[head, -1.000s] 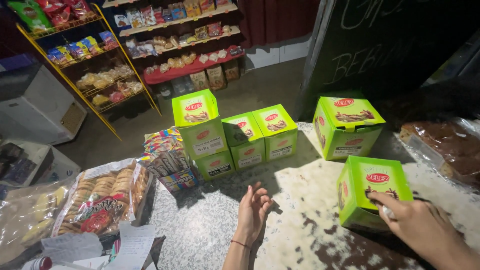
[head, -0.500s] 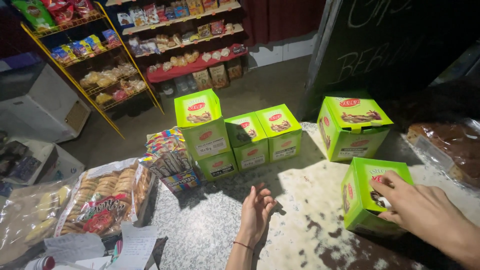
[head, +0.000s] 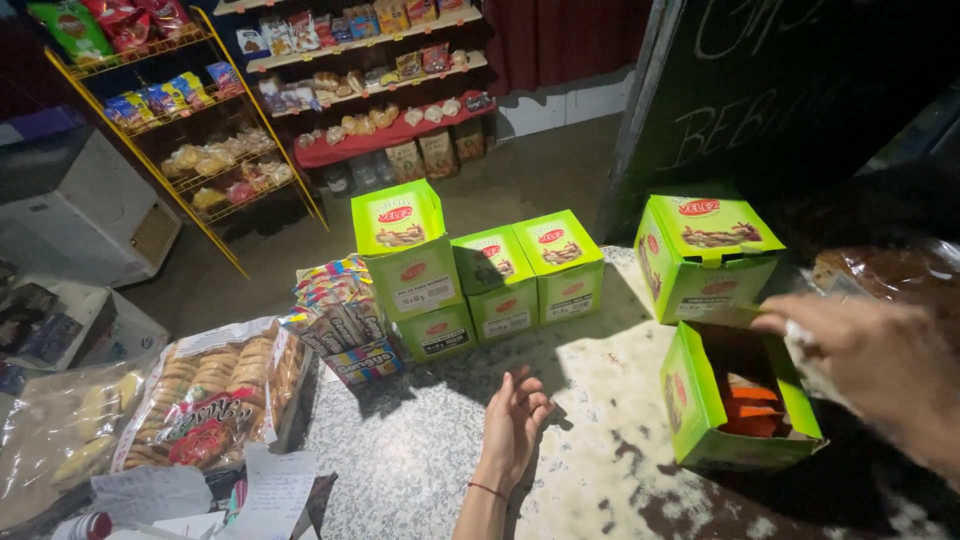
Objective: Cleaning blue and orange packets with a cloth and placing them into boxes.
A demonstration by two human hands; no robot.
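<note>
Right hand [head: 865,365] hovers over the open green cardboard box [head: 735,405] holding orange packets, fingers loosely curled, blurred; whether it pinches anything cannot be told. Left hand [head: 515,425] lies flat on the speckled stone tabletop [head: 420,450] left of that box, fingers together. Just behind the box stands a closed green carton [head: 705,260].

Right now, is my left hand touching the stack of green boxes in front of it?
Apart. The head view shows the left hand flat on the counter, with bare speckled stone between its fingertips and the stacked green boxes.
</note>
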